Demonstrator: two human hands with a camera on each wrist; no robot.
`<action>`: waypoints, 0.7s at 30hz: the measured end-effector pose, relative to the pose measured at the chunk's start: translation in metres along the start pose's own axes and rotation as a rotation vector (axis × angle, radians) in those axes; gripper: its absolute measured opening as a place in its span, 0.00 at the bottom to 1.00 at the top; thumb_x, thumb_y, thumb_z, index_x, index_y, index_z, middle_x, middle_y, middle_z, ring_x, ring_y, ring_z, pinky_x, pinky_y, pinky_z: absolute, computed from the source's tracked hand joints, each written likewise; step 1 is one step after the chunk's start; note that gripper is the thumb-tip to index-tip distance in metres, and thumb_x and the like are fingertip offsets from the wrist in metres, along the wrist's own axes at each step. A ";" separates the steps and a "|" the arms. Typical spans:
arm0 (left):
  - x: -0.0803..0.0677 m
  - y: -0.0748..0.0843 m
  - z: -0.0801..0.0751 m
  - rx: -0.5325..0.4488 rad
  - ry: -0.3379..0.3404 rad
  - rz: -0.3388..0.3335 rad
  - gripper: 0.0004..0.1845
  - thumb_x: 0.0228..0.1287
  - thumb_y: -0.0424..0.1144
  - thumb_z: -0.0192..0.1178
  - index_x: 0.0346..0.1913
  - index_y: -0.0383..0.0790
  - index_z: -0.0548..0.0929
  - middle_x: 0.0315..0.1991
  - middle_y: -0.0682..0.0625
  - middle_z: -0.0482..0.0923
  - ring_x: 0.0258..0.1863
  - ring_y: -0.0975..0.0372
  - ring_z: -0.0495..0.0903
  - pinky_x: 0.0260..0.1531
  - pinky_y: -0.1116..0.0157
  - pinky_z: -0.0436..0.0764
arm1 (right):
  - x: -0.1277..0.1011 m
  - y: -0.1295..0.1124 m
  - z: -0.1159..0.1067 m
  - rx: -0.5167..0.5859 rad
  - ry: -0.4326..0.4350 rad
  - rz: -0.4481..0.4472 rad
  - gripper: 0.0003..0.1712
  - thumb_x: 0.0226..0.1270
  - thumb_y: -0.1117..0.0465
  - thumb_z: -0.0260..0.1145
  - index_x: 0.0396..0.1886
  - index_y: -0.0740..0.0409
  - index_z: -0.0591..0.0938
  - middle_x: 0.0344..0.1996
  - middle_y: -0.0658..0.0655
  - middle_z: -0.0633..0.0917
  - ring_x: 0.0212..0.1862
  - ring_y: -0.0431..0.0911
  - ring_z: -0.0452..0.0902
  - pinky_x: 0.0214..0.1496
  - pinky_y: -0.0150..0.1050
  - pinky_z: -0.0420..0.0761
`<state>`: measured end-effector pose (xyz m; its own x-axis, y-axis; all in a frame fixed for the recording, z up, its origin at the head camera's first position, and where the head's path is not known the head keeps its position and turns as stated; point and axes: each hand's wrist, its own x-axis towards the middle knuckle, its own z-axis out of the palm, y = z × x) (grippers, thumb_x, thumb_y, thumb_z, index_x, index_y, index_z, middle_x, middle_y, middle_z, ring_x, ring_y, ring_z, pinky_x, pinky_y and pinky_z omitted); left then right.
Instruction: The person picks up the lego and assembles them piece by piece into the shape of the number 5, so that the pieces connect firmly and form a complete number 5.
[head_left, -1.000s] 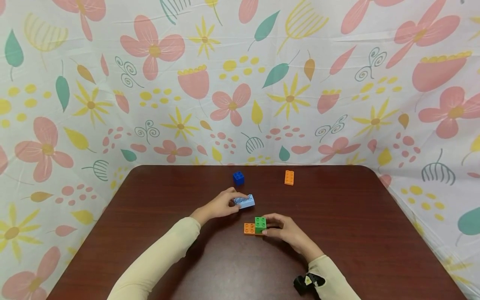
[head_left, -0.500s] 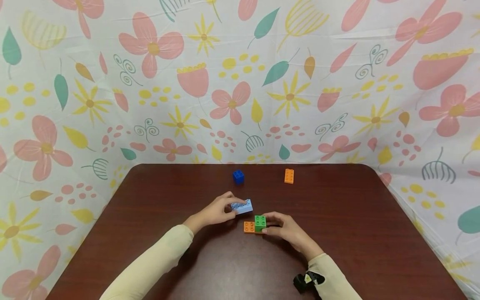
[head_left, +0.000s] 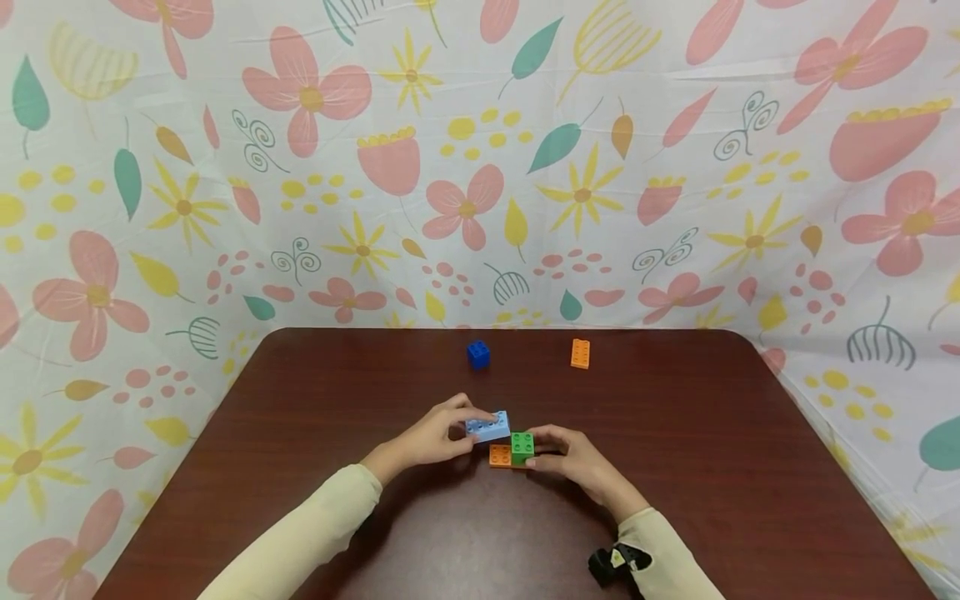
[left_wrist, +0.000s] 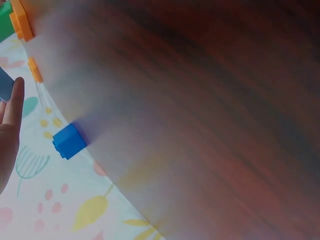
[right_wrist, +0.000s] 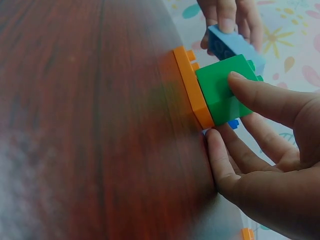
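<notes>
My left hand [head_left: 435, 433] pinches a light blue building brick [head_left: 489, 427], its studs facing up in the head view. The brick is held up beside the green one, tilted in the right wrist view, its hollow underside partly showing. With thumb and fingers my right hand [head_left: 577, 465] grips a square green brick [right_wrist: 225, 87]. That green brick sits on the right half of a flat orange brick [right_wrist: 192, 92], whose left studs are bare. In the left wrist view only a few fingers of the left hand [left_wrist: 12, 115] and a corner of the light blue brick show at the edge.
Toward the back of the dark wooden table [head_left: 337, 367] stands a dark blue square brick [head_left: 478, 355]. Right of it lies another flat orange brick [head_left: 581, 353]. A floral cloth [head_left: 465, 125] hangs behind the table. A black device [head_left: 615, 565] is strapped at the right wrist.
The left hand has brought the light blue brick nearer, from behind the orange and green bricks to right beside them. The right hand has stayed on the green brick.
</notes>
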<state>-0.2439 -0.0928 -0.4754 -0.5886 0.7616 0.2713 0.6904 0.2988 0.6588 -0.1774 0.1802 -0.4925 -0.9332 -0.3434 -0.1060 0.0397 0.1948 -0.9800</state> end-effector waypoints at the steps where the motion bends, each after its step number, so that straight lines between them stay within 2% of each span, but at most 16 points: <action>1: 0.000 0.002 0.000 -0.005 -0.001 0.008 0.21 0.63 0.30 0.61 0.59 0.44 0.80 0.39 0.50 0.68 0.36 0.64 0.75 0.39 0.63 0.82 | 0.000 0.000 0.000 0.001 0.000 0.000 0.27 0.62 0.61 0.70 0.60 0.64 0.75 0.52 0.63 0.79 0.55 0.56 0.75 0.50 0.42 0.80; 5: 0.002 0.009 0.001 -0.024 -0.015 0.037 0.21 0.63 0.30 0.60 0.59 0.43 0.80 0.40 0.50 0.68 0.37 0.62 0.76 0.37 0.63 0.83 | 0.000 0.000 0.000 0.002 0.002 0.004 0.27 0.62 0.60 0.70 0.59 0.64 0.75 0.52 0.63 0.79 0.55 0.56 0.75 0.50 0.42 0.80; 9: 0.003 0.015 0.002 0.006 -0.032 0.063 0.21 0.64 0.31 0.61 0.60 0.45 0.79 0.40 0.51 0.68 0.33 0.57 0.75 0.30 0.67 0.80 | 0.001 0.000 0.000 0.006 0.003 0.016 0.27 0.62 0.60 0.70 0.60 0.64 0.75 0.53 0.63 0.79 0.55 0.56 0.75 0.50 0.43 0.80; 12: 0.004 0.018 0.004 0.032 -0.050 0.071 0.21 0.64 0.32 0.61 0.60 0.46 0.79 0.40 0.52 0.68 0.31 0.54 0.74 0.27 0.67 0.77 | 0.002 0.000 -0.001 0.017 -0.001 0.029 0.28 0.62 0.60 0.70 0.60 0.64 0.75 0.53 0.63 0.79 0.54 0.55 0.76 0.50 0.44 0.80; 16: 0.007 0.021 0.005 0.038 -0.073 0.079 0.21 0.64 0.32 0.61 0.60 0.45 0.79 0.40 0.51 0.68 0.32 0.52 0.74 0.27 0.64 0.78 | 0.002 -0.002 -0.001 0.038 -0.009 0.044 0.28 0.62 0.60 0.70 0.60 0.65 0.75 0.52 0.63 0.80 0.54 0.54 0.76 0.50 0.45 0.80; 21: 0.009 0.024 0.007 0.062 -0.081 0.074 0.21 0.64 0.33 0.62 0.60 0.46 0.80 0.40 0.51 0.68 0.32 0.53 0.73 0.27 0.72 0.74 | 0.001 -0.003 0.000 0.051 -0.013 0.052 0.28 0.62 0.60 0.70 0.61 0.65 0.74 0.53 0.63 0.79 0.54 0.54 0.76 0.51 0.47 0.79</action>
<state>-0.2295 -0.0750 -0.4617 -0.5013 0.8258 0.2585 0.7568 0.2735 0.5937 -0.1788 0.1793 -0.4894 -0.9246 -0.3464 -0.1587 0.1061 0.1661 -0.9804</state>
